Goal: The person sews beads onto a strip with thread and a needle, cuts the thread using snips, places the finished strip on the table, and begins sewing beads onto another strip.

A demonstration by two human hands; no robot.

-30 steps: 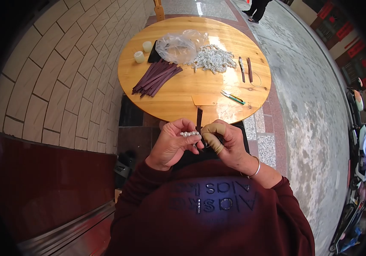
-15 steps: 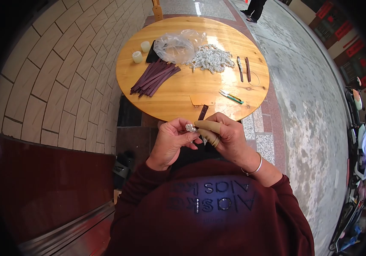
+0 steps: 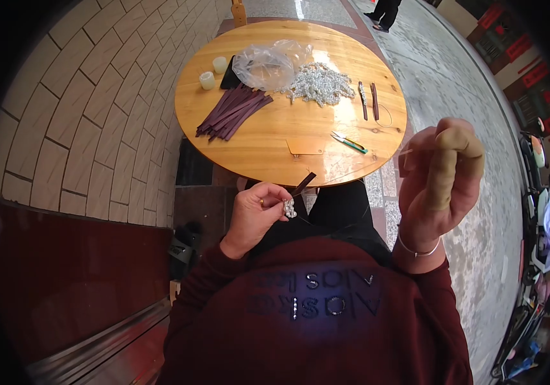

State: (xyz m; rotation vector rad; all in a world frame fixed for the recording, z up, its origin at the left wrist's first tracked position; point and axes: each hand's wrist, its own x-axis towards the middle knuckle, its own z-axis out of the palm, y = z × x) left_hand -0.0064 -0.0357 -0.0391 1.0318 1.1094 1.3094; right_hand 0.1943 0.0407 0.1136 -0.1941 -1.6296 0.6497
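Observation:
My left hand [image 3: 257,215] pinches a dark maroon fabric strip [image 3: 303,183] with a cluster of shiny clear beads [image 3: 289,208] on it, below the table's near edge. The strip's end sticks up past my fingers. My right hand [image 3: 445,173], with tan finger covers on some fingers, is raised to the right, its fingers closed. A thin thread [image 3: 365,168] stretches between the strip and this hand. Something small and pale shows at the fingertips; whether it is a needle I cannot make out.
On the round wooden table [image 3: 268,147] lie maroon strips [image 3: 233,112], a bead pile [image 3: 323,83], a plastic bag [image 3: 268,64], two whitish cups [image 3: 207,80], green-handled thread snips [image 3: 350,142], and two strips [image 3: 363,101] at right. A tiled wall [image 3: 89,122] stands left; a person's legs [image 3: 385,13] show beyond.
My right hand has moved from beside my left hand out to the right and up, drawing the thread out. My left hand keeps hold of the beaded strip, which has tilted to the right.

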